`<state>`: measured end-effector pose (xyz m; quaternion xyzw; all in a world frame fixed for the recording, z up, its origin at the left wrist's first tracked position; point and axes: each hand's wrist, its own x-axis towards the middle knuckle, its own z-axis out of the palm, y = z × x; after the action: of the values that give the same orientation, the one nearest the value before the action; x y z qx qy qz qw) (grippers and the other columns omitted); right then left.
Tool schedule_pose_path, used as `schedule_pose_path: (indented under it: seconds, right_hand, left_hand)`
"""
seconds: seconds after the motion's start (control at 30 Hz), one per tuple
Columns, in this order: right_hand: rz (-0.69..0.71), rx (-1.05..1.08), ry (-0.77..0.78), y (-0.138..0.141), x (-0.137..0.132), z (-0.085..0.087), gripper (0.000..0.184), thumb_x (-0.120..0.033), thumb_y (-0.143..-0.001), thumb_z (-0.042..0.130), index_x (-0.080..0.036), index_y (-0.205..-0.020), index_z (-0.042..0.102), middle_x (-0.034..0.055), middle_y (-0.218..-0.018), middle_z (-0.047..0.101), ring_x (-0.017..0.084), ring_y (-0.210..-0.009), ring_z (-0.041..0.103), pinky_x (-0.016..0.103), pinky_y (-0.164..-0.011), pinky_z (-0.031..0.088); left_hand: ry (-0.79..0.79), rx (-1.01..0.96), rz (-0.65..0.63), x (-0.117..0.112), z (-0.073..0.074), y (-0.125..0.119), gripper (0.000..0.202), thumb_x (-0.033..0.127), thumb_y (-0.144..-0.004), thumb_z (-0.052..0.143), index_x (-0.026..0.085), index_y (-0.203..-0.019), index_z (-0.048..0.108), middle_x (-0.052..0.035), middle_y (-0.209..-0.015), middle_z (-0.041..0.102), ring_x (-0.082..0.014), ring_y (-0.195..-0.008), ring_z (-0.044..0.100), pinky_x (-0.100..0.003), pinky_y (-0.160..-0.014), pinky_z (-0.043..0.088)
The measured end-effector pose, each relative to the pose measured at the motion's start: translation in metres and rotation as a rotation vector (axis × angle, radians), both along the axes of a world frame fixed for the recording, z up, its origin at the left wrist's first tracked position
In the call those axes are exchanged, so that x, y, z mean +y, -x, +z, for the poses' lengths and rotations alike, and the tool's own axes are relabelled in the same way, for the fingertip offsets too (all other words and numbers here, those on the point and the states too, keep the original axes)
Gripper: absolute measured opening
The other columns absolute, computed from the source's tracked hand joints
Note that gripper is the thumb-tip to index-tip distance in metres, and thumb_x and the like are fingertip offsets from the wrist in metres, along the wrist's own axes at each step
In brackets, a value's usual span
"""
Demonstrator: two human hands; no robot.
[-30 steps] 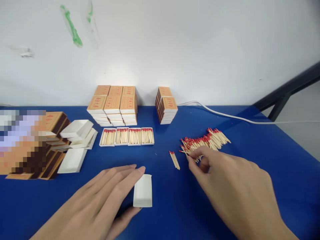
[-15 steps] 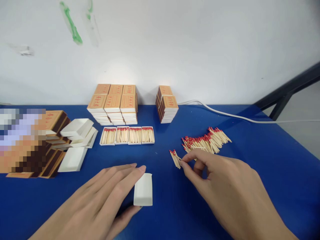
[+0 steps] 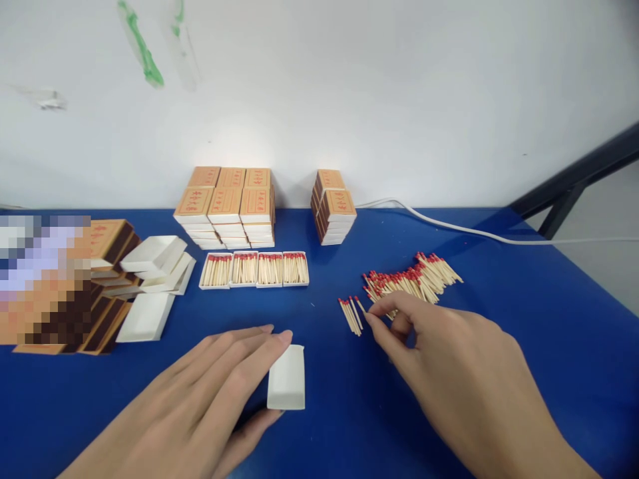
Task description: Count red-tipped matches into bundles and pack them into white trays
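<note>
My left hand (image 3: 200, 392) holds a white matchbox tray (image 3: 287, 376) from its left side, with the thumb at the near end and the fingers along the far left edge. The tray's hollow faces up and no matches show in it. The thumb and forefinger of my right hand (image 3: 459, 366) pinch the lower end of a red-headed match (image 3: 362, 306). Just left of it, a small group of matches (image 3: 348, 318) lies on the table. Beyond the right fingers spreads a larger heap of matches (image 3: 419, 285), partly hidden by the hand.
Trays filled with matches (image 3: 270, 269) form a row mid-table. Behind stand a wide stack of matchboxes (image 3: 224, 206) and a narrower stack (image 3: 335, 206). White trays (image 3: 146, 318) and matchbox covers (image 3: 107, 326) pile up at left. A white cable (image 3: 449, 231) runs along the wall.
My right hand has shifted slightly right, and the pinched match now stands apart from the small group. My left hand and the tray have stayed in place.
</note>
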<state>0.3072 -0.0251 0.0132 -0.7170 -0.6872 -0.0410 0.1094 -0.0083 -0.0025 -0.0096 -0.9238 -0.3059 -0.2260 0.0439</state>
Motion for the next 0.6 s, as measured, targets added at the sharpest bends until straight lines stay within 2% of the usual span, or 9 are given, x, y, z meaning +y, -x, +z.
schedule_pose_path:
  seconds: [0.17,0.37,0.47,0.6]
  right_hand:
    - [-0.018,0.004,-0.005,0.0011,0.0020,-0.0017,0.017,-0.034,-0.103,0.072,-0.033,-0.088,0.079,-0.0039,-0.061,0.074,0.029,-0.049,0.068,0.032,-0.052,0.027]
    - [0.081,0.099,0.026,0.0035,-0.0001,-0.0028,0.016,-0.032,-0.108,0.068,-0.032,-0.103,0.083,-0.0039,-0.068,0.078,0.027,-0.055,0.074,0.033,-0.054,0.030]
    - [0.109,0.116,0.040,0.0041,-0.0008,-0.0021,0.016,-0.029,-0.107,0.067,-0.032,-0.104,0.082,-0.0052,-0.069,0.078,0.026,-0.054,0.073,0.033,-0.054,0.031]
    - [0.064,0.034,-0.075,0.0043,-0.0018,0.0000,0.021,-0.030,-0.106,0.062,-0.032,-0.099,0.082,-0.0035,-0.067,0.078,0.028,-0.051,0.071,0.033,-0.053,0.030]
  left_hand:
    - [-0.008,0.024,0.001,-0.0010,-0.0013,0.0017,0.048,0.047,-0.131,0.048,0.022,-0.169,0.063,0.0002,-0.154,0.084,-0.0185,-0.132,0.086,-0.035,-0.118,0.067]
    - [-0.015,0.012,-0.002,-0.0032,-0.0008,0.0023,0.047,0.047,-0.131,0.048,0.021,-0.166,0.065,0.0006,-0.150,0.086,-0.0178,-0.128,0.087,-0.035,-0.117,0.066]
    - [-0.006,0.015,-0.001,-0.0023,-0.0009,0.0016,0.047,0.045,-0.131,0.049,0.021,-0.168,0.064,0.0001,-0.151,0.085,-0.0181,-0.129,0.087,-0.035,-0.118,0.066]
    - [0.012,0.015,0.002,-0.0022,-0.0014,0.0021,0.049,0.047,-0.130,0.050,0.022,-0.170,0.063,-0.0011,-0.152,0.085,-0.0189,-0.130,0.087,-0.035,-0.118,0.067]
